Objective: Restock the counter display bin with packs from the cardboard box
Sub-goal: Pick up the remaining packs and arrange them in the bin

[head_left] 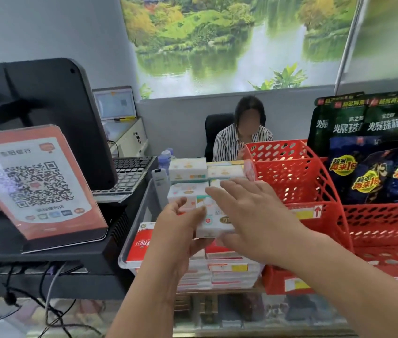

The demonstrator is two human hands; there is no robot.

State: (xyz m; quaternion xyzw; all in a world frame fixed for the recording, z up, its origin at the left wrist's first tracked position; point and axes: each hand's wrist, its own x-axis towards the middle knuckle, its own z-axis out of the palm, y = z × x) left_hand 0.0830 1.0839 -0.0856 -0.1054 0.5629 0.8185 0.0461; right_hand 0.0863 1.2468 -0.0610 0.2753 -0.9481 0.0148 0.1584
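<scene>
Left: the left hand (180, 230) pinches a white pack (213, 224) by its near left end, thumb on top and fingers curled beneath.
Right: the right hand (249, 215) is spread, fingers straight, over the right half of that pack; we cannot tell whether the palm touches it.
Position of the pack: we see it held roughly level above the clear display bin (126, 252), over the packs lying in it.
Bin contents: we note white packs (188, 169) stacked at the far end and red-and-white packs (141, 242) at the near end.
Right of the bin: red perforated baskets (290, 172) stand just beside it, with dark snack bags (375, 172) beyond them.
Left of the bin: a QR-code stand (37, 186), a black monitor (54, 113) and a keyboard (129, 174).
Support: bin and baskets rest on a glass worktop (314, 311).
Background: a seated person (239, 140) in a striped shirt, behind the worktop.
</scene>
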